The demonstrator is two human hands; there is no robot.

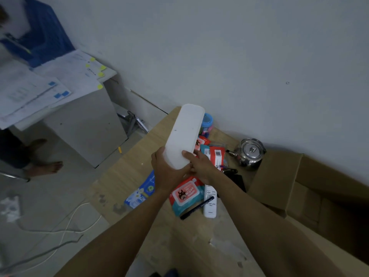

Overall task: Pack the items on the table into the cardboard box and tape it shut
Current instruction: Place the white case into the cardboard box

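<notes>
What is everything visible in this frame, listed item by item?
Long white plastic case: one, white, held above the table.
Wooden table: one, light brown, centre.
Open cardboard box: one, brown, right.
Shiny steel kettle: one, silver, by the wall.
Cartoon-printed wipes pack: one, red and teal, below the hands.
White remote control: one, white, right of the wipes pack.
Black pen: one, black, across wipes pack and remote.
Flowered packet: one, blue and white, table's left edge.
Blue-lidded jar: one, clear, behind the case.
Grey cabinet: one, grey, left, papers on top.
Left hand: one, grips the case's lower end.
Right hand: one, grips the case's lower end.
</notes>
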